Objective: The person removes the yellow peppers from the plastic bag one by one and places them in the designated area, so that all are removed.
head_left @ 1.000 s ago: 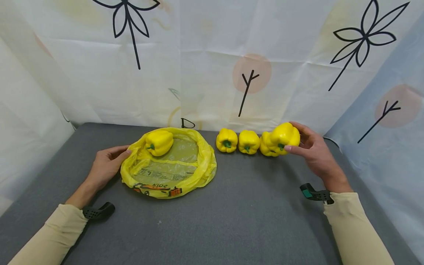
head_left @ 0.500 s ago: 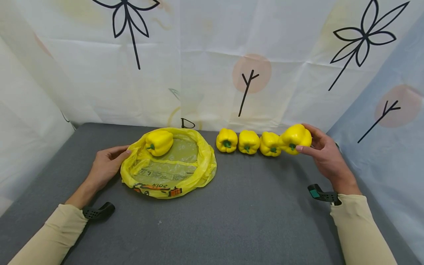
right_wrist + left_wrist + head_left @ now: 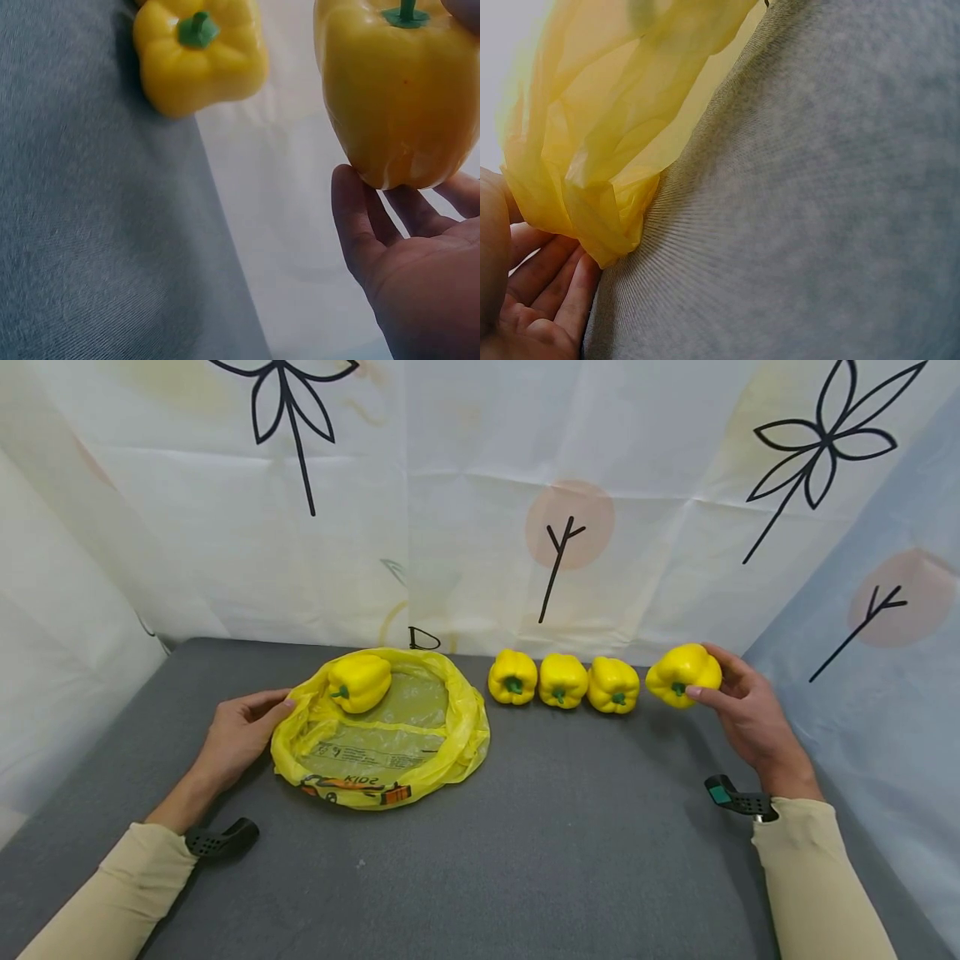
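Right grip pinches a yellow bell pepper, three o'clock of the pepper row; probably light, slick, best spanned stem-to-base. Left grip pinches the plastic bag near nine o'clock.

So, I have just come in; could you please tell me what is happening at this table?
A person is handling yellow bell peppers and a bag. The right hand holds one yellow pepper beside a row of three other peppers on the gray table. The left hand pinches the edge of an open yellow plastic bag, with one pepper inside.
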Demonstrator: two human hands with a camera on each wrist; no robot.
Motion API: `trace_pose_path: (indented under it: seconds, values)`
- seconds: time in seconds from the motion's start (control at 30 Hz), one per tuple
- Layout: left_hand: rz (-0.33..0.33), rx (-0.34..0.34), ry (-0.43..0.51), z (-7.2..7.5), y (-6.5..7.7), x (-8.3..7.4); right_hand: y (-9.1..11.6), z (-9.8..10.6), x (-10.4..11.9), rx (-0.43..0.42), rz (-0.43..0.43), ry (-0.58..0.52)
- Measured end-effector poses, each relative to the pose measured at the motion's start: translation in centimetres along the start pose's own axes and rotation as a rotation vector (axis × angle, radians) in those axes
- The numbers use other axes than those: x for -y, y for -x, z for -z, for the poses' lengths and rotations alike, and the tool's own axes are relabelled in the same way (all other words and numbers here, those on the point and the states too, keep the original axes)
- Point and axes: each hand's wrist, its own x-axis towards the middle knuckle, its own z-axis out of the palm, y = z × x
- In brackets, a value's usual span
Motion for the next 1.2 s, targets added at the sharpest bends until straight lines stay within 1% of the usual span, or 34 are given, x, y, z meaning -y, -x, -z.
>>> trace_pose_path:
  seconds: [0.1, 0.33, 0.47, 0.67, 0.8, 0.97, 1.2]
  values:
    - [0.000, 0.000, 0.000, 0.0, 0.0, 0.0, -0.1, 0.3, -0.3, -0.022, -0.018, -0.011]
    - [-0.002, -0.003, -0.005, 0.0, 0.0, 0.0, -0.3, 1.0, -1.5, -0.075, -0.044, -0.116]
    - [-0.004, 0.000, -0.002, 0.1, 0.0, 0.0, -0.3, 1.3, -2.3, -0.112, -0.064, -0.137]
    - [0.003, -0.003, -0.002, 0.0, -0.1, 0.0, -0.4, 1.9, -3.9, -0.134, -0.095, -0.162]
    - [0.003, -0.005, -0.003, 0.0, 0.0, -0.1, -0.4, 2.1, -5.0, -0.137, -0.121, -0.189]
    - [0.005, -0.008, -0.009, 0.0, 0.0, -0.1, -0.4, 2.0, -5.7, -0.144, -0.138, -0.253]
    - [-0.002, -0.003, -0.007, 0.0, 0.1, -0.1, -0.2, 1.9, -6.3, -0.092, -0.155, -0.312]
